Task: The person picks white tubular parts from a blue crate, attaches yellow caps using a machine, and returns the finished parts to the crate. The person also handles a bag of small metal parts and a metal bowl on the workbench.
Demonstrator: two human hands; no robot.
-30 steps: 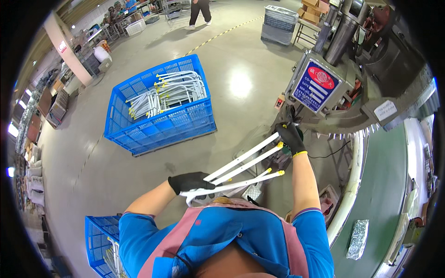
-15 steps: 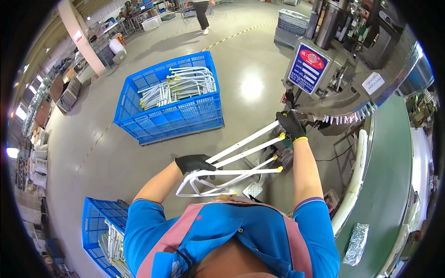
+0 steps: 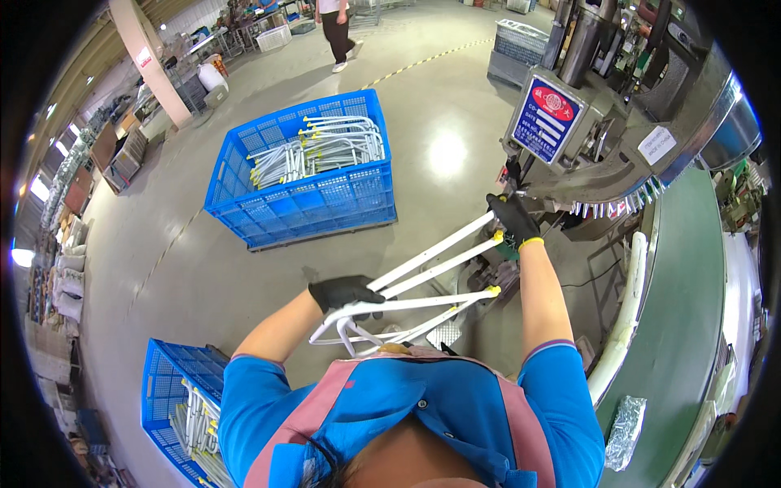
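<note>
A white tubular metal frame (image 3: 431, 252) with yellow end caps spans the space between my two black-gloved hands. My left hand (image 3: 346, 291) is closed round its tubes near the bent end. At the other end, my right hand (image 3: 514, 220) grips the upper tube near its tip, just below the head of a large press-like machine (image 3: 590, 122). More white tubes of the frame hang lower, close to my apron, one yellow cap showing near the pedal. My right fingertips are partly hidden against the machine.
A blue crate (image 3: 309, 203) full of similar white frames stands ahead on the left. Another blue crate (image 3: 167, 390) with frames is at lower left. A green conveyor-like surface (image 3: 679, 301) runs along my right, bearing a silvery packet (image 3: 626, 431). A person (image 3: 335, 32) walks in the far background.
The lower tubes of the frame have swung and crossed differently, while both hands keep their hold in nearly the same place. The distant person has moved left and closer.
</note>
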